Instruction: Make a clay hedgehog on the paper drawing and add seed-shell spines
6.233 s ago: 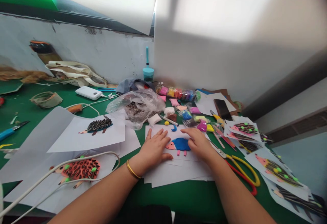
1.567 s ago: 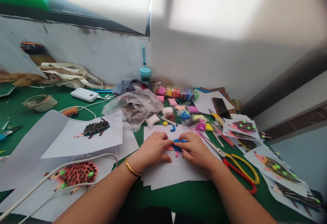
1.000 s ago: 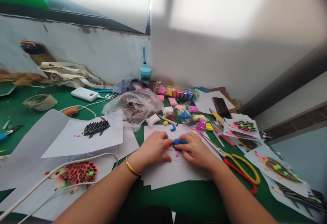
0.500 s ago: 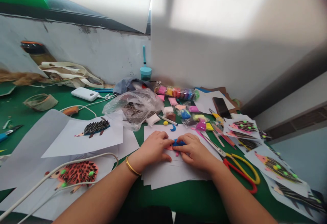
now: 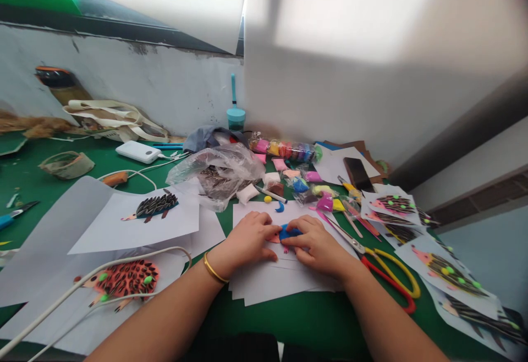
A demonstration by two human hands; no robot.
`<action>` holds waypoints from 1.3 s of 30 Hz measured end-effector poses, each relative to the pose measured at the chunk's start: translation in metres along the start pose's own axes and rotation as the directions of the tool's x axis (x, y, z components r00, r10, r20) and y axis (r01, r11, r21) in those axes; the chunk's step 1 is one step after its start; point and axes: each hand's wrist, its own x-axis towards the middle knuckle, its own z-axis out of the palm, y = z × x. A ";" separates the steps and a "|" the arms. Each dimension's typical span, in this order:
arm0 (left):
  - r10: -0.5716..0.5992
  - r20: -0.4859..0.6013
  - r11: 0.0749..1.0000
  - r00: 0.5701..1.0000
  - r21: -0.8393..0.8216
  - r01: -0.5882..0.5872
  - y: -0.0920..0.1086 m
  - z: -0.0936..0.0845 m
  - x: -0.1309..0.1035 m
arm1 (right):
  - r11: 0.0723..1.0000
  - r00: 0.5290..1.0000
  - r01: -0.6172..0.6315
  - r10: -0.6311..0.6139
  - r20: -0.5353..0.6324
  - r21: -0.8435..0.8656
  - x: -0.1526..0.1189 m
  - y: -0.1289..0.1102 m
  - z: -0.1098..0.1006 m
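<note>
A small hedgehog-like shape of modelling clay lies on a stack of white paper [image 5: 264, 285] in front of me. Its body is blue clay [image 5: 289, 234], its front end pink clay [image 5: 273, 238], with a little magenta foot below. My left hand [image 5: 253, 236] is closed at the pink clay, its index fingertip on it and the thumb resting on the paper. Curled over the blue clay, my right hand [image 5: 315, 242] presses it with bent fingers, hiding part of it. A blue crescent of clay [image 5: 280, 207] and a yellow ball [image 5: 268, 199] lie just beyond.
Scissors [image 5: 385, 265] lie right of the paper, beside finished hedgehog pictures [image 5: 454, 274]. Behind are clay packets [image 5: 324, 201] and a plastic bag of seeds [image 5: 218, 172]. White cables [image 5: 103, 271] cross papers on the left. A phone [image 5: 358, 173] lies at the back right.
My right fingers have shifted slightly on the blue clay, so a bit more of it shows. My left hand has stayed in place.
</note>
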 end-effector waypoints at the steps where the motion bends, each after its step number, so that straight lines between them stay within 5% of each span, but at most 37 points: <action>1: 0.003 -0.003 1.000 1.000 0.000 -0.003 0.000 0.000 0.000 | 1.000 1.000 -0.001 0.001 -0.002 0.002 0.000 -0.001 0.000; 9: -0.014 -0.003 1.000 1.000 -0.015 0.014 -0.001 0.001 0.000 | 0.998 0.997 -0.025 0.029 -0.068 0.065 -0.002 0.006 -0.001; 15: -0.105 -0.034 0.994 0.994 -0.027 0.105 0.001 0.004 0.001 | 0.989 0.984 -0.139 0.144 -0.108 0.045 -0.006 0.026 0.006; 24: -0.097 -0.027 0.995 0.995 -0.025 0.097 0.001 0.003 0.001 | 0.931 0.921 -0.363 0.350 -0.172 -0.045 0.000 0.019 0.024; 39: -0.088 -0.016 0.996 0.996 0.011 0.088 0.001 0.004 0.002 | 0.919 0.913 -0.389 0.376 -0.158 -0.066 -0.003 0.026 0.012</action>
